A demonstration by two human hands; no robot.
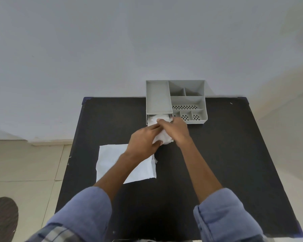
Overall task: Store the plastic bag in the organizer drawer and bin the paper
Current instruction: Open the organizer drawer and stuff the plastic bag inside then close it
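Two rolled-up blue fabric sleeves (87, 212) were seen nearest the camera, the bare forearms reaching forward over the black rectangular desk (234, 154). A flat white sheet of paper (112, 161) lay on the desk at near left, partly covered by the left forearm. Beyond it, the left hand (143, 138) and the right hand (177, 131) were closed together on a crumpled translucent white plastic bag (162, 138); each grip was wrapped around it. The bag's far end was pushed into the open drawer (158, 118) at the lower left of the grey plastic compartmented organizer (187, 100), which stood at the desk's far edge against the pale wall (112, 41).
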